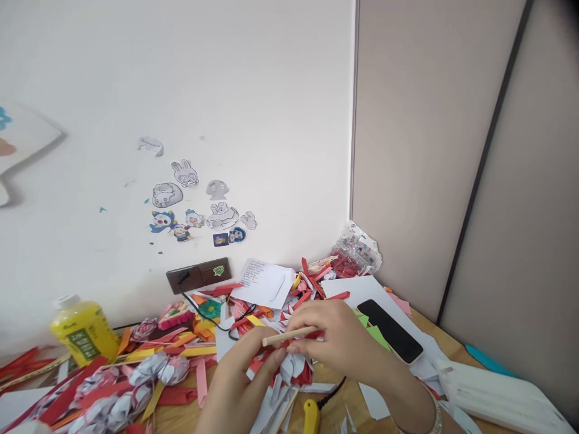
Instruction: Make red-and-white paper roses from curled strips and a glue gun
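**Pinching a pale stick over a sea of paper strips**

And the right hand is gripping the wooden stick at its far end, thumb and forefinger closing on it! The left hand is bringing thumb and forefinger to the other end; whether those fingers are squeezing it, I cannot tell. The stick is lying almost level between the two hands, hovering above the middle of the table, with red and white folded paper showing just beneath.

Out toward the table's right edge, a dark-screened phone is resting among white sheets. In the back right corner, a clear plastic bag is slumping where wall and panel are meeting. Along the back edge, well to the left, a yellow bottle is standing among the strips, while twisted white paper is sprawling in front of it. Nearer the person, a yellow-handled tool is trailing a black cord!
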The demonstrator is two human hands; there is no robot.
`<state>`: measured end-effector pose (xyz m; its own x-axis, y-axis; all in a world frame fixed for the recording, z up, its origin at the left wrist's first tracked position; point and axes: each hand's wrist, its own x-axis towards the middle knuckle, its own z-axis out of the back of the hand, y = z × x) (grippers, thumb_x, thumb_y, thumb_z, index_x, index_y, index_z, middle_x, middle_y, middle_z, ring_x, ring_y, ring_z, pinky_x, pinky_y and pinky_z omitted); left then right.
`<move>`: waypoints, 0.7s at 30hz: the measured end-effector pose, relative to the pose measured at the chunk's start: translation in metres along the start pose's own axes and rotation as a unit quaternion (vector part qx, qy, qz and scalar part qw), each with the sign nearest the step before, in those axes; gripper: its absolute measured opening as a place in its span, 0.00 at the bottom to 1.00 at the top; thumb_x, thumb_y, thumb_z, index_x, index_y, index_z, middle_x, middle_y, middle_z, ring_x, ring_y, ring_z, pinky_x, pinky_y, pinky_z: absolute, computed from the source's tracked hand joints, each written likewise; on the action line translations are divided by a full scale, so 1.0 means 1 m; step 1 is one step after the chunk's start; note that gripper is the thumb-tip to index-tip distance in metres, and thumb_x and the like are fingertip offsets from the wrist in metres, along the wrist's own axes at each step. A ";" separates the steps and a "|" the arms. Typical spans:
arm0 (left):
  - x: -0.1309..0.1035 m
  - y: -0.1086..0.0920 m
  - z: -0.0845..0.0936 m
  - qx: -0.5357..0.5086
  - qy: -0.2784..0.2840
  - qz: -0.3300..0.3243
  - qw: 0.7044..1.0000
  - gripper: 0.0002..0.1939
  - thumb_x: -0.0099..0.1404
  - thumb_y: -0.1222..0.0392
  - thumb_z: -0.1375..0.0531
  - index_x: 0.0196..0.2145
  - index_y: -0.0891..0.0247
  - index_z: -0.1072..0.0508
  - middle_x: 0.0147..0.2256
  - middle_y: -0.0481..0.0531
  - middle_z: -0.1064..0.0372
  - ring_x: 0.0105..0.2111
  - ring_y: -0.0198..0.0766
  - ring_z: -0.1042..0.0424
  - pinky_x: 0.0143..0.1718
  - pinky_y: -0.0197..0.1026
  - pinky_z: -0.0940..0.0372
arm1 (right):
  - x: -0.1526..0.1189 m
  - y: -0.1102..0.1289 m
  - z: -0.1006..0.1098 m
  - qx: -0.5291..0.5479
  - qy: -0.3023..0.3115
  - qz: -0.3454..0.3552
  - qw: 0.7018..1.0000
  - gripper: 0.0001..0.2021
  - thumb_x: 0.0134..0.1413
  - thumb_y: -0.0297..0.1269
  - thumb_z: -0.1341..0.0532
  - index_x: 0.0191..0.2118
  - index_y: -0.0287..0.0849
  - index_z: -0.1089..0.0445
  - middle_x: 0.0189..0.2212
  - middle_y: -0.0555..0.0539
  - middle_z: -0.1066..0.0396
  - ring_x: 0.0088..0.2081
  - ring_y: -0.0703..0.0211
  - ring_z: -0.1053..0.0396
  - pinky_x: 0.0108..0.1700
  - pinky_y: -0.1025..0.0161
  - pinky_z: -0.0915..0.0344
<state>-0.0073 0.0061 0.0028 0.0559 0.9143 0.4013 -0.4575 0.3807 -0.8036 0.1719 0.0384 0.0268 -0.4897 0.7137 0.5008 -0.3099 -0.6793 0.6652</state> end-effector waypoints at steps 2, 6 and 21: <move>0.001 0.001 0.000 0.013 0.026 -0.008 1.000 0.08 0.60 0.55 0.41 0.32 0.54 0.21 0.31 0.51 0.23 0.35 0.44 0.25 0.33 0.38 0.33 | 0.000 0.000 0.003 -0.010 0.014 -0.011 1.000 0.02 0.49 0.32 0.32 0.30 0.45 0.26 0.28 0.55 0.29 0.31 0.64 0.33 0.32 0.68 0.43; 0.002 0.002 0.001 0.008 0.047 0.007 0.999 0.08 0.58 0.57 0.40 0.34 0.54 0.21 0.34 0.52 0.22 0.37 0.45 0.25 0.37 0.40 0.32 | 0.001 -0.004 0.002 0.011 0.026 -0.029 0.999 0.04 0.47 0.32 0.31 0.28 0.44 0.27 0.26 0.55 0.31 0.30 0.64 0.34 0.31 0.68 0.44; 0.005 -0.002 0.001 0.026 0.086 0.088 0.992 0.10 0.57 0.52 0.43 0.27 0.61 0.28 0.24 0.49 0.30 0.25 0.38 0.35 0.27 0.37 0.40 | 0.006 -0.018 -0.009 0.014 0.071 -0.058 0.996 0.05 0.48 0.33 0.35 0.26 0.42 0.30 0.21 0.56 0.36 0.26 0.65 0.39 0.28 0.69 0.49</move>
<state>-0.0073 0.0093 0.0068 0.1200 0.9777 0.1724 -0.5189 0.2099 -0.8287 0.1678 0.0531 0.0128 -0.5633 0.7542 0.3375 -0.3496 -0.5877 0.7296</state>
